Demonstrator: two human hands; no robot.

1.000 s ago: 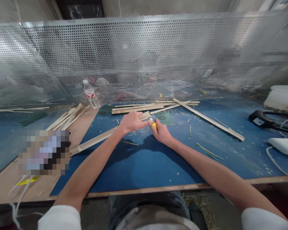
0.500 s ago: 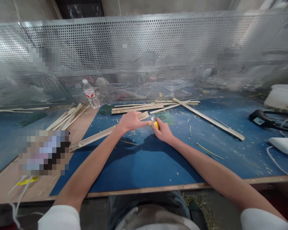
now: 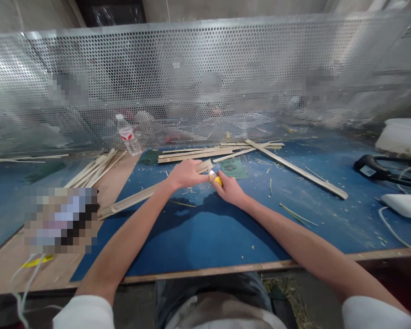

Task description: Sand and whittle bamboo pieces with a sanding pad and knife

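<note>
My left hand [image 3: 185,173] is closed around a long split bamboo strip [image 3: 132,201], close to its far end. The strip slants down to the left, its near end by the mat's left edge. In my right hand [image 3: 231,188] is a yellow-handled utility knife [image 3: 218,180], gripped with its short bright blade at the strip's end. My left thumb reaches across to the knife and my right fingers, and appears to touch there. The exact contact between blade and bamboo is too small to make out.
Several bamboo strips [image 3: 195,155] lie behind my hands; one long strip [image 3: 297,170] slants on the right. Shavings dot the blue mat [image 3: 205,246]. A water bottle [image 3: 128,137] stands at the back left before a perforated metal screen [image 3: 178,59]. A white tub [image 3: 402,137] is far right.
My right hand and the knife have shifted slightly left, closer to the strip's end and my left thumb. My left hand keeps its hold on the strip.
</note>
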